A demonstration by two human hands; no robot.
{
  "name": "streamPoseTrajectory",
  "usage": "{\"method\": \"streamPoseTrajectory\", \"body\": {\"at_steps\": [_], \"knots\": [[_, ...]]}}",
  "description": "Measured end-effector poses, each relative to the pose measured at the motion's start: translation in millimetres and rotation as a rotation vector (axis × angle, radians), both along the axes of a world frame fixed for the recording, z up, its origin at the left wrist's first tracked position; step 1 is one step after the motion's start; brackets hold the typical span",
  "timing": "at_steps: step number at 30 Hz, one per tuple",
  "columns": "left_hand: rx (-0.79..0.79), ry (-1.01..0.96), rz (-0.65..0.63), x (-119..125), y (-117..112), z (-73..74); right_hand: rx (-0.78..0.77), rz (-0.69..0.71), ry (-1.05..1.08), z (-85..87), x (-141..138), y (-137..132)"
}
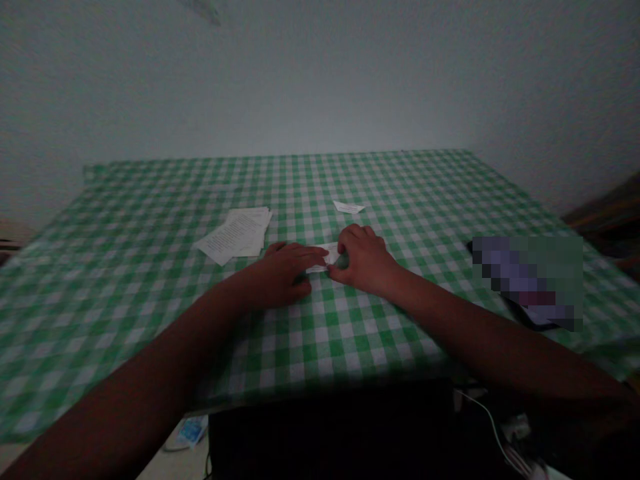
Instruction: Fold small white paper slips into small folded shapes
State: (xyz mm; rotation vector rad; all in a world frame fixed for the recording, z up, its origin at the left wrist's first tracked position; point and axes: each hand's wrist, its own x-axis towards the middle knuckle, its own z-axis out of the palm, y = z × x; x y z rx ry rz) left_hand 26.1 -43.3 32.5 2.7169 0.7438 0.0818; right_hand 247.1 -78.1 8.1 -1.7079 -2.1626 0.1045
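Observation:
Both my hands rest on a green and white checked tablecloth (150, 267) at the middle of the table. A small folded white paper (325, 259) lies between them. My left hand (285, 273) lies flat with its fingers stretched out, fingertips pressing on the paper's left part. My right hand (365, 257) is curled, its fingers bent down onto the paper's right end. Most of the paper is hidden under the fingers.
A loose stack of printed sheets (235, 235) lies to the left of my hands. A small folded white paper piece (349, 207) sits further back. A dark flat object (530, 293), partly blurred out, lies at the right. A plain wall stands behind the table.

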Motion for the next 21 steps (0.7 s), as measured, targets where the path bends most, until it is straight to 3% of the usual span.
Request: {"method": "streamPoseTrajectory", "body": {"at_steps": [8, 15, 21], "knots": [[0.000, 0.001, 0.006, -0.9, 0.0, -1.7, 0.005, -0.032, 0.007, -2.3, 0.6, 3.3], [-0.001, 0.005, 0.024, 0.5, -1.0, -0.6, -0.006, -0.149, 0.028, -5.4, 16.7, 20.9], [0.004, -0.010, 0.012, -0.5, 1.1, -3.0, 0.024, -0.157, 0.072, -5.3, 23.7, 24.0]]}}
